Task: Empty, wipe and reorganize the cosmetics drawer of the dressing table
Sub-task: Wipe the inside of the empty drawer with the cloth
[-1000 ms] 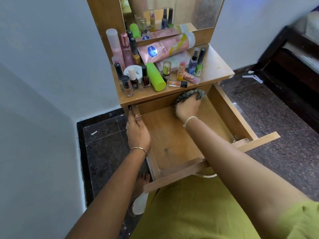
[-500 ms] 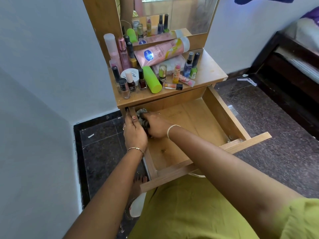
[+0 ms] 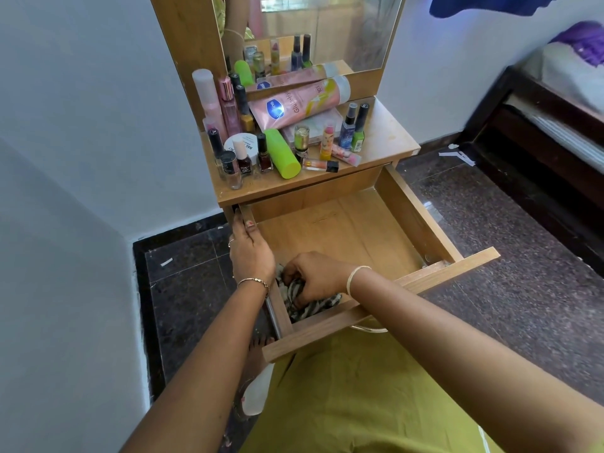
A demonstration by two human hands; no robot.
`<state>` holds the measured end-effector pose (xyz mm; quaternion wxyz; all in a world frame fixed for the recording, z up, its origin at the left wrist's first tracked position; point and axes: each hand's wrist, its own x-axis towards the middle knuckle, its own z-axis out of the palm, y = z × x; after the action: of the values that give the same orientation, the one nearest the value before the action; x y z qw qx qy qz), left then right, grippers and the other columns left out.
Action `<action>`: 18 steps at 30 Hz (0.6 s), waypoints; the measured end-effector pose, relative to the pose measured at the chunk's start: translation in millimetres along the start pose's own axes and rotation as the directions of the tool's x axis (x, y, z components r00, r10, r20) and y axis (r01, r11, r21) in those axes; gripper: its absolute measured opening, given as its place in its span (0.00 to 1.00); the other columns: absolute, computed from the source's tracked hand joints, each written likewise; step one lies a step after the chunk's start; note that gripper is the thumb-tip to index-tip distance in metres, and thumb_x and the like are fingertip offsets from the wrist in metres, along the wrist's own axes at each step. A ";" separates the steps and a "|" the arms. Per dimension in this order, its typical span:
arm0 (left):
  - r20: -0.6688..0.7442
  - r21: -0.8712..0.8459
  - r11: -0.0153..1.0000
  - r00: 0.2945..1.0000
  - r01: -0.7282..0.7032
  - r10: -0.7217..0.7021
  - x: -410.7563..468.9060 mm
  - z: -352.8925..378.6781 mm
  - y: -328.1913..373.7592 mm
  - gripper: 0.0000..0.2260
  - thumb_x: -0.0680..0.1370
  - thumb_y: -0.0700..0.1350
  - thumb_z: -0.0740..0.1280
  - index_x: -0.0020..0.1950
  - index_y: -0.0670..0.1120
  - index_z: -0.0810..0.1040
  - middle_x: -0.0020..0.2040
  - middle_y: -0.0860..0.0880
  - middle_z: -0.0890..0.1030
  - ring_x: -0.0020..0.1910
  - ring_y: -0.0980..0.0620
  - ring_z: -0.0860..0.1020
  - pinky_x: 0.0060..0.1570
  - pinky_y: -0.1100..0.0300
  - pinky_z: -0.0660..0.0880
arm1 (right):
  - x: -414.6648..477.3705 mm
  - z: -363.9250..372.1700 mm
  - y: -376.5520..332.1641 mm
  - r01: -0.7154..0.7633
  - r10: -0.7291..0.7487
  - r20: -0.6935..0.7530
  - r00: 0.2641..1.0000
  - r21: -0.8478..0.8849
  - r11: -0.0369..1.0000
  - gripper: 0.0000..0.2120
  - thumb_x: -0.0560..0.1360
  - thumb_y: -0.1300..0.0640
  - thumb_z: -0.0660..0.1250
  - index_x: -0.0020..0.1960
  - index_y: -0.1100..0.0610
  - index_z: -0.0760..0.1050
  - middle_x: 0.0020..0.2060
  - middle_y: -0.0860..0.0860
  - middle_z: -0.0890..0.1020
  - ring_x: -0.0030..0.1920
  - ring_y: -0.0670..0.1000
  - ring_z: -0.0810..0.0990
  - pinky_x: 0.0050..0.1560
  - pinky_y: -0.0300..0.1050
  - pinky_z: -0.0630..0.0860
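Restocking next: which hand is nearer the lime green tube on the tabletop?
Left. The left hand holds the drawer's left wall, fingertips near the tabletop under the lime green tube. The right hand grips the striped cloth at the drawer's front, farther off.

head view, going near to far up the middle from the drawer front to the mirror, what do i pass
front board of the drawer → striped cloth gripped by the right hand → bare drawer floor → lime green tube lying on the tabletop → pink lotion tube → mirror
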<state>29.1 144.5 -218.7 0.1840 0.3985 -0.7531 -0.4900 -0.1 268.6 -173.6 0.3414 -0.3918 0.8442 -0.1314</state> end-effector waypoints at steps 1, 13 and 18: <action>0.005 0.003 1.000 1.000 0.004 -0.004 0.3 -0.3 0.4 0.19 0.83 0.52 0.48 0.72 0.52 0.63 0.68 0.44 0.71 0.65 0.42 0.71 0.61 0.49 0.67 | -0.2 0.1 -0.4 0.007 -0.007 -0.011 1.000 -0.023 1.000 0.22 0.66 0.57 0.76 0.60 0.57 0.78 0.53 0.53 0.81 0.51 0.53 0.78 0.50 0.44 0.76; 0.027 0.012 1.000 1.000 0.005 -0.006 -0.3 -2.6 0.9 0.18 0.83 0.51 0.49 0.72 0.50 0.63 0.68 0.42 0.71 0.65 0.40 0.70 0.60 0.49 0.67 | 43.3 -22.9 -0.7 -0.260 0.108 -0.415 0.903 -0.331 0.907 0.13 0.77 0.65 0.58 0.58 0.61 0.77 0.57 0.59 0.79 0.57 0.59 0.78 0.51 0.50 0.76; 0.024 -0.002 1.000 1.000 0.007 -0.007 -1.7 -1.5 2.0 0.18 0.83 0.51 0.48 0.72 0.52 0.63 0.68 0.44 0.72 0.64 0.43 0.71 0.61 0.48 0.68 | 38.4 -52.5 52.1 -0.482 0.317 -0.438 0.841 -0.340 0.808 0.16 0.80 0.64 0.55 0.66 0.60 0.71 0.62 0.63 0.72 0.61 0.62 0.74 0.55 0.54 0.75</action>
<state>30.3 145.3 -216.0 0.1738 0.3951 -0.7534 -0.4960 -83.2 271.6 -178.9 0.1040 -0.2372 0.9635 0.0681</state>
